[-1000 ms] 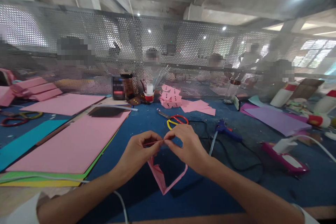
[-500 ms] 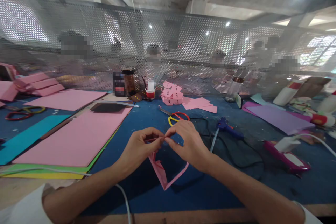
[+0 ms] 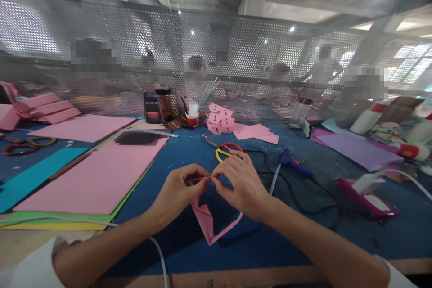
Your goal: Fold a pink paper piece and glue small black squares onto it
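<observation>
The folded pink paper (image 3: 206,222), pinched at its top between left hand (image 3: 178,193) and right hand (image 3: 241,184) near the table (image 3: 270,252) front edge, could be torn if overstretched.

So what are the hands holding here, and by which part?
Left hand and right hand pinch a folded pink paper shape by its top edge; its pointed end hangs below.
</observation>
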Motion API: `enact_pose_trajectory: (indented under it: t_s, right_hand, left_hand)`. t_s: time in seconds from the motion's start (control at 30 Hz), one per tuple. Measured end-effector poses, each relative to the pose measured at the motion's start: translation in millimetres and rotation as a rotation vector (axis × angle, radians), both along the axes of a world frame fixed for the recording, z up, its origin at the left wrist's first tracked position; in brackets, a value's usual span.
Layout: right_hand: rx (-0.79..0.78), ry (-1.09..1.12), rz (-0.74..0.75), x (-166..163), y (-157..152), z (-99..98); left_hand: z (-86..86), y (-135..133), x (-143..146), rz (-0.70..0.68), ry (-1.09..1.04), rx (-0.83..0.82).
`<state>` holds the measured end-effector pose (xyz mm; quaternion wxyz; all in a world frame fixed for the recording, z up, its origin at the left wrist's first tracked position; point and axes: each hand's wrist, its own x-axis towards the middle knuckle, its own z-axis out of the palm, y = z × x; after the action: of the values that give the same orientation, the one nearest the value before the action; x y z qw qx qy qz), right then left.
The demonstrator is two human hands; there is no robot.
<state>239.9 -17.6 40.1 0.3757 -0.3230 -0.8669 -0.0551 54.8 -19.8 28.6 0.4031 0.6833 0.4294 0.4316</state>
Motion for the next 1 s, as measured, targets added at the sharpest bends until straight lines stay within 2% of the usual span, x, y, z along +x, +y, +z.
enact_pose_trajectory:
  t_s: [0.47, 1.0]
  right_hand:
    - [0.036, -0.024, -0.023, -1.3, -1.9, 1.2]
    - [0.150, -0.138, -0.035, -1.6, -2.1, -0.5]
  left_hand:
    - [4.1, -5.8, 1.8, 0.080, 0.093, 0.115]
    - [3.3, -8.8, 1.0, 0.079, 0.110, 0.116]
